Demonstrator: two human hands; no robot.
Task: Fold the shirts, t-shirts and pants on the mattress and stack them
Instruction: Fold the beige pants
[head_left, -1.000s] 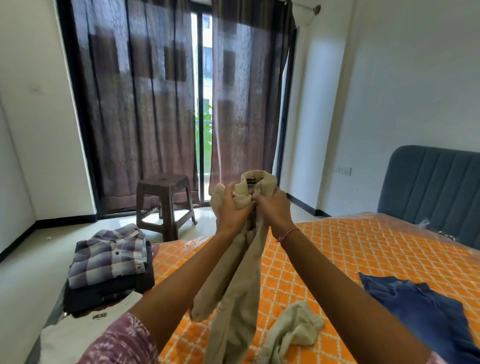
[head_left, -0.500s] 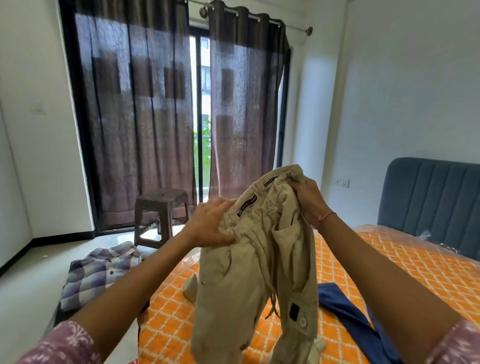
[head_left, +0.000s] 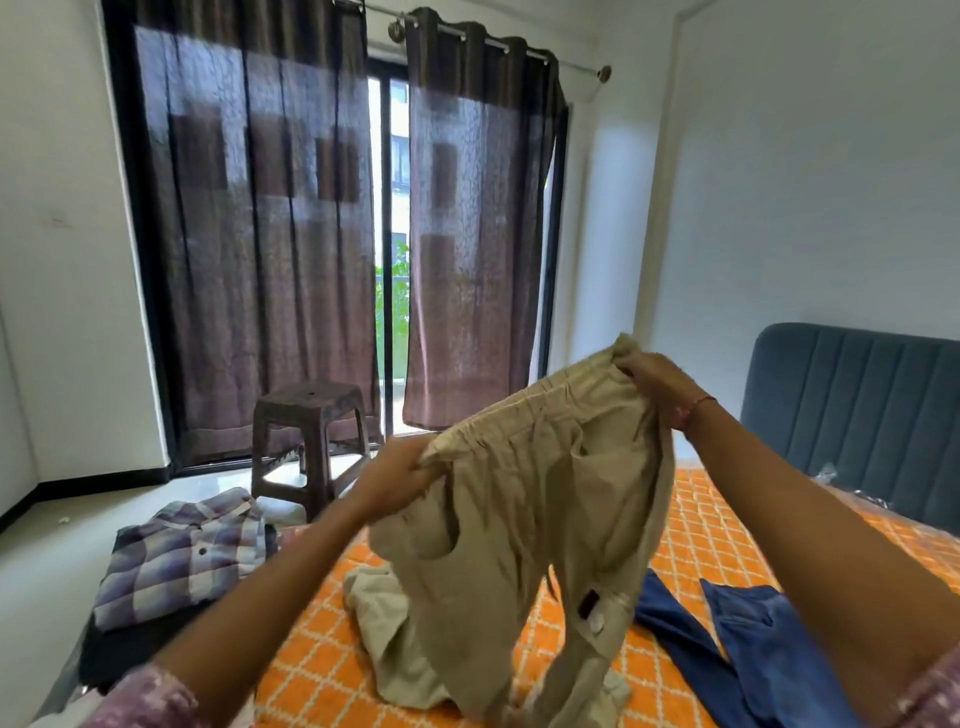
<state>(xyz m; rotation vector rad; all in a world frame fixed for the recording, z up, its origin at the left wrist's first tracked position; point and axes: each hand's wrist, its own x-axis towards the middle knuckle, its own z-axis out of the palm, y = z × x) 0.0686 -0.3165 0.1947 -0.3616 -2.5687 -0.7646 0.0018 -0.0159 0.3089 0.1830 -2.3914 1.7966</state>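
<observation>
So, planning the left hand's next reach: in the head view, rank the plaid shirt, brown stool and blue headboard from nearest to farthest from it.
1. Plaid shirt: below-left of the left hand, on the stack.
2. Brown stool: behind it, on the floor.
3. Blue headboard: far right.

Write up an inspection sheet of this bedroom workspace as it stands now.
Surface: orange patterned mattress, partly under clear plastic at the headboard end.
Job's things: beige pants held up by the waistband, legs trailing onto the mattress; plaid shirt folded on top of a dark stack at the left edge; blue garment lying unfolded on the right.
Clutter: pale crumpled cloth beneath the pants.
Grips: left hand and right hand each pinch a waistband end.
Cables: nothing seen.
Surroundings: brown stool, dark curtains, blue headboard.
</observation>
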